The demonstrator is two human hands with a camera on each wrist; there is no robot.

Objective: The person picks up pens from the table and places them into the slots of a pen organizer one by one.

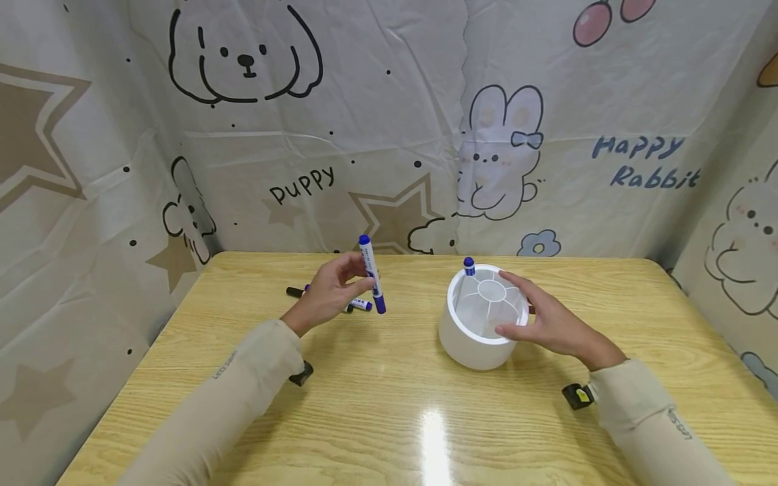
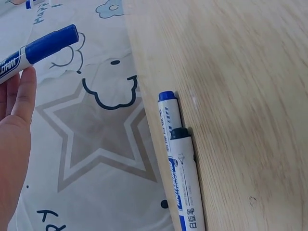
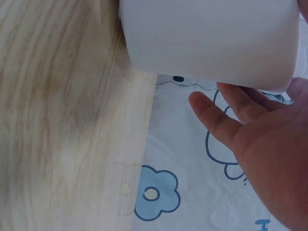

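My left hand (image 1: 333, 287) pinches a blue-capped whiteboard marker (image 1: 371, 270) and holds it nearly upright above the table. In the left wrist view the blue cap of this marker (image 2: 50, 44) points up and right. My right hand (image 1: 556, 327) grips the right side of a round white pen organizer (image 1: 477, 347), thumb at the near rim and fingers toward the far side. Divided compartments surround a small central ring in the organizer. One blue marker (image 1: 469, 267) stands in it at the back left. Seen from the right wrist, the organizer's wall (image 3: 211, 38) is above the fingers.
Behind my left hand, several markers lie on the wooden table (image 1: 377, 398), among them a blue-capped one (image 2: 169, 115) and a black-capped one (image 2: 190, 187) side by side. A printed cloth (image 1: 389, 135) hangs along the table's back edge and sides.
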